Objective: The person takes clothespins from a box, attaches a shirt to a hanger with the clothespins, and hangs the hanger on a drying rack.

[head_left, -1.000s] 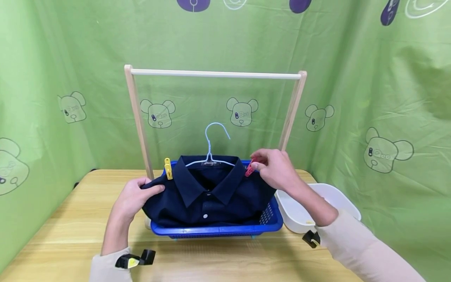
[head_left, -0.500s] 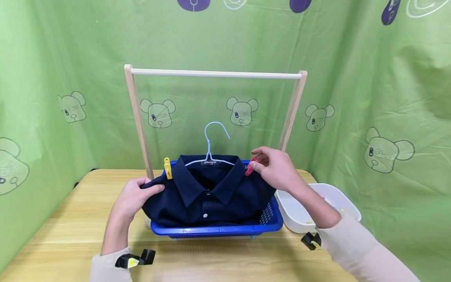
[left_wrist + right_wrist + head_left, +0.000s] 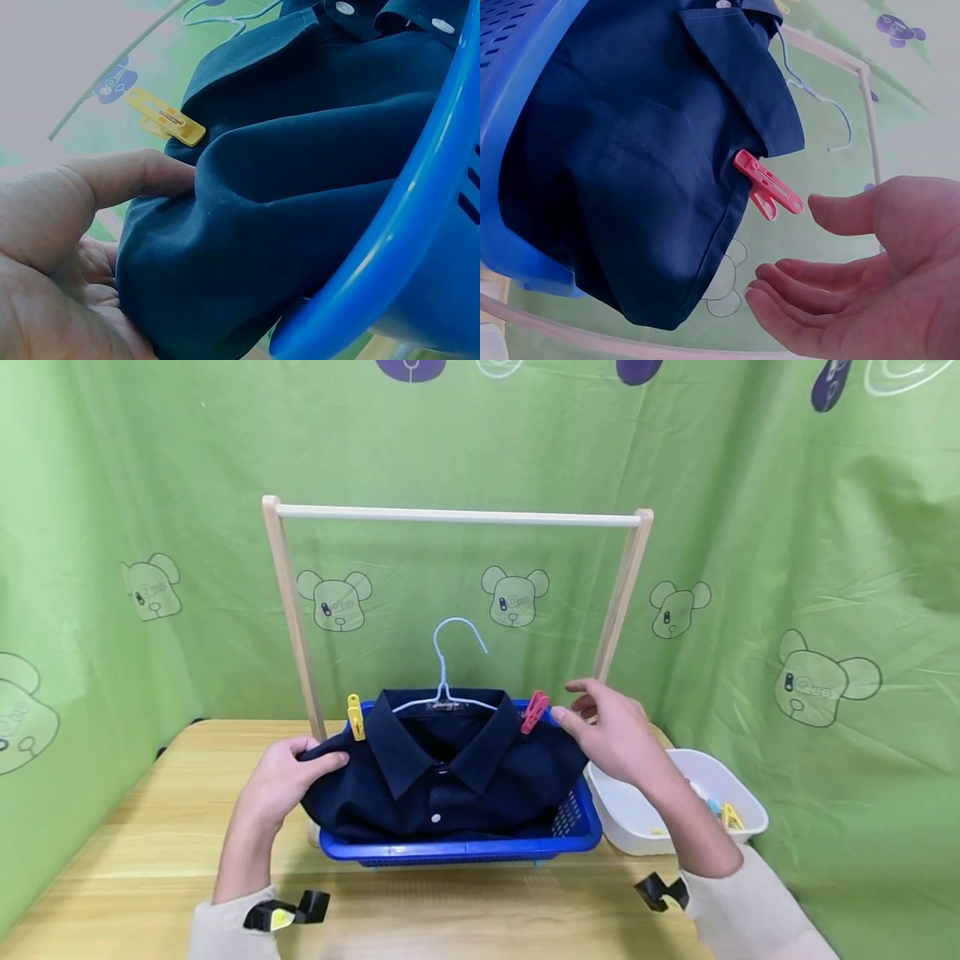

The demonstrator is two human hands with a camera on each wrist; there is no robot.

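Note:
A navy collared shirt (image 3: 495, 793) lies in a blue basket (image 3: 461, 850), with a pale blue wire hanger (image 3: 443, 668) inside its collar and the hook standing up. My left hand (image 3: 281, 781) pinches the shirt's shoulder at the left, thumb on top, as the left wrist view shows. Beside it a yellow clothespin (image 3: 166, 118) is clipped on the shoulder near the collar. On the other shoulder a red clothespin (image 3: 767, 184) is clipped near the collar. My right hand (image 3: 618, 735) is just to the right of that clothespin, fingers apart and holding nothing.
Behind the basket stands a wooden rack with a white rail (image 3: 457, 515). At the right is a white tray (image 3: 626, 818) with several small items, a yellow clothespin (image 3: 731, 817) among them, partly behind my right forearm. All stands on a wooden table (image 3: 150, 843) before green curtains.
My right hand has let go of the red clothespin and moved a little right, leaving it clipped on the shirt. My left hand keeps its pinch on the shoulder.

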